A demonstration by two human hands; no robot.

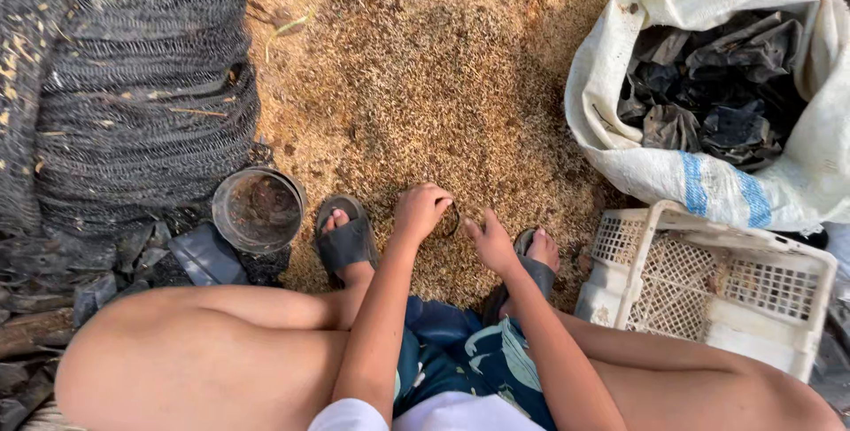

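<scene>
Both hands work close together low over the ground between the person's feet. Left hand [421,209] is curled into a loose fist, knuckles up, fingers closed on the edge of a small dark bag [452,218]; right hand [491,240] reaches in from the other side with its fingers pointing toward that same piece, though whether they actually pinch it cannot be told. Only a thin dark curved sliver of the bag shows between the two hands, just above the heap of husks [425,77], which is golden-brown, dry and fine, and spreads across the ground up to the top of the view.

Two feet in dark sandals flank the hands, one on each side. One round dark pot [258,209] stands left of the left foot, its inside dusty and brown. One white woven sack [708,178] with blue stripes lies open at upper right, holding many crumpled black bags [717,85], too many and too tangled to count. One white plastic crate [708,280] with latticed walls sits just beneath the sack, beside the right foot. One roll of black mesh netting [124,77] fills the upper left.
</scene>
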